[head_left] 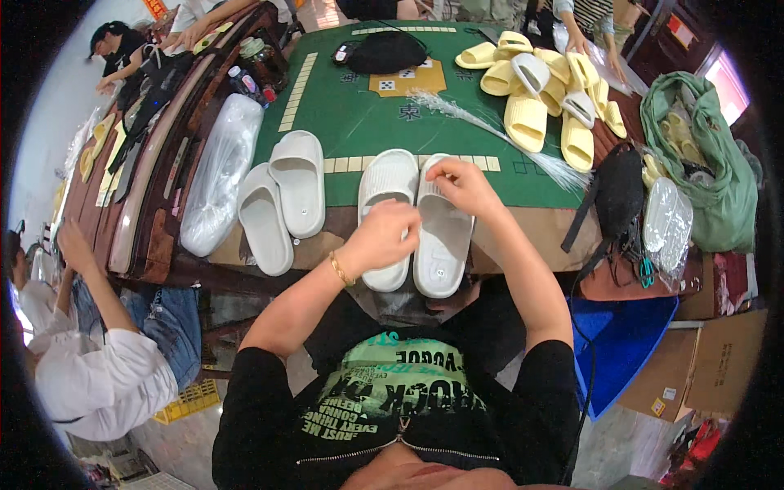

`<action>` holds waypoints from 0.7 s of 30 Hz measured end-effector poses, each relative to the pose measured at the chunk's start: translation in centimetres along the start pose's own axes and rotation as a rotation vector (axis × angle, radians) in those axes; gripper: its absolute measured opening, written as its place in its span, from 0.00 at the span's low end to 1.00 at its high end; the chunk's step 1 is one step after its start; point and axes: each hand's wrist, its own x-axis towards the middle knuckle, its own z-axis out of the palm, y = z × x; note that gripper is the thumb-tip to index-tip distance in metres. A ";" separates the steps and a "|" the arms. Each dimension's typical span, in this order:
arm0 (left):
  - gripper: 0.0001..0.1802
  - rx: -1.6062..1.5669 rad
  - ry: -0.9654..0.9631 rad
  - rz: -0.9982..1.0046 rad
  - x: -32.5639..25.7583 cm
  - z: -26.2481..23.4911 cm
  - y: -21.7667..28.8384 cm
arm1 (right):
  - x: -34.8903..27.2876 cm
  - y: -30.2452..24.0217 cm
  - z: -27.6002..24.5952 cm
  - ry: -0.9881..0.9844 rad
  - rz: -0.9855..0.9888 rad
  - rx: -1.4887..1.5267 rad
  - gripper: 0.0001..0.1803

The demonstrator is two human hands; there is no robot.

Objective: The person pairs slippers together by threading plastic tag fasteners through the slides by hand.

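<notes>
A pair of pale grey-white slide slippers lies at the table's near edge, the left slipper (387,171) and the right slipper (441,265) side by side, each with a small round sticker near the heel. My left hand (385,235) is closed above the left slipper, fingers curled toward the right one; whatever it may hold is hidden. My right hand (467,186) bends over the strap of the right slipper with its fingers pinched together, and I cannot make out anything between them. To the left, two more matching slippers, an inner slipper (299,184) and an outer slipper (266,233), partly overlap.
Yellow and grey slippers (524,122) are heaped at the far right. A clear plastic-wrapped bundle (222,175) lies left. White plastic ties (490,135) cross the green mat (351,106). A black bag (614,196) and green sack (719,192) stand right. Other people work nearby.
</notes>
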 end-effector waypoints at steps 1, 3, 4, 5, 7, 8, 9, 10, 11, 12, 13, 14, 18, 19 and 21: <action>0.04 -0.140 0.007 -0.047 0.8 -0.9 -0.2 | 0.0 -0.4 -0.1 -0.104 0.153 0.188 0.06; 0.06 -0.269 0.112 -0.217 2.5 -2.2 -0.5 | 0.0 -1.5 -0.5 -0.171 0.157 0.474 0.10; 0.07 -0.319 0.127 -0.309 3.5 -3.1 -0.8 | 0.3 -2.1 -0.4 -0.190 0.185 0.602 0.11; 0.07 -0.537 0.200 -0.322 4.2 -2.7 -2.6 | 0.8 -2.4 -0.4 -0.231 0.200 0.589 0.12; 0.08 -0.711 0.259 -0.452 5.9 -2.0 -4.8 | 1.8 -1.9 0.3 -0.181 0.181 0.520 0.10; 0.07 -0.795 0.259 -0.491 6.4 -1.6 -5.6 | 2.2 -1.5 0.8 -0.131 0.176 0.490 0.07; 0.07 -0.873 0.254 -0.513 6.9 -0.9 -6.0 | 2.6 -0.6 1.1 -0.063 0.199 0.455 0.05; 0.06 -0.951 0.248 -0.537 7.1 -0.3 -6.2 | 2.9 -0.2 1.5 0.004 0.222 0.421 0.05; 0.06 -0.947 0.216 -0.552 7.2 0.1 -6.6 | 3.0 0.3 1.9 0.064 0.258 0.430 0.04; 0.07 -0.975 0.213 -0.570 7.0 0.6 -7.0 | 3.1 0.9 2.3 0.104 0.261 0.452 0.04; 0.07 -1.002 0.210 -0.590 6.9 1.1 -7.4 | 3.1 1.5 2.6 0.143 0.266 0.475 0.04; 0.09 -1.113 0.219 -0.553 6.6 1.4 -8.0 | 3.0 2.2 2.8 0.161 0.301 0.518 0.04; 0.10 -1.068 0.206 -0.512 6.5 0.9 -7.9 | 3.6 2.1 3.3 0.183 0.269 0.428 0.05; 0.10 -1.049 0.220 -0.514 6.5 1.0 -8.2 | 3.7 2.0 3.5 0.168 0.254 0.420 0.05; 0.08 -1.016 0.220 -0.531 6.7 1.3 -8.3 | 3.5 2.6 3.3 0.155 0.236 0.407 0.05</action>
